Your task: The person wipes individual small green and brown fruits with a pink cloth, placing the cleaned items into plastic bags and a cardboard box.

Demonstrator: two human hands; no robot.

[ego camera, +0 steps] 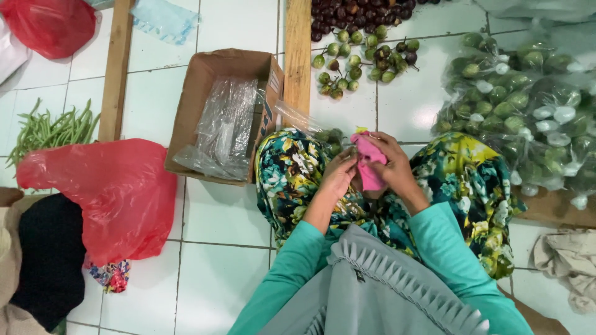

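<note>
- Pink plastic bag [370,169] at frame centre, pinched by both the left hand [338,177] and right hand [392,164], fingers curled closed.
- 1 cardboard box [205,87] holding clear bags upper left; 2 red bags [118,192]; small green eggplants [357,59] loose above.

Box [211,99] left of knees, bagged vegetables [528,105] right, beans [53,130] far left

The floor [230,28] is white tile with thin grey joints, evenly lit — no hard shadows. Two wooden planks lie on it, one [117,68] at the left, one [297,56] near the middle. A cardboard box [198,93] holding clear plastic bags [223,127] sits between them. Red plastic bags [105,192] lie at the left beside green beans [53,129]. Small round eggplants [360,59] are scattered at the top — more are bagged [528,105] at the right.
</note>
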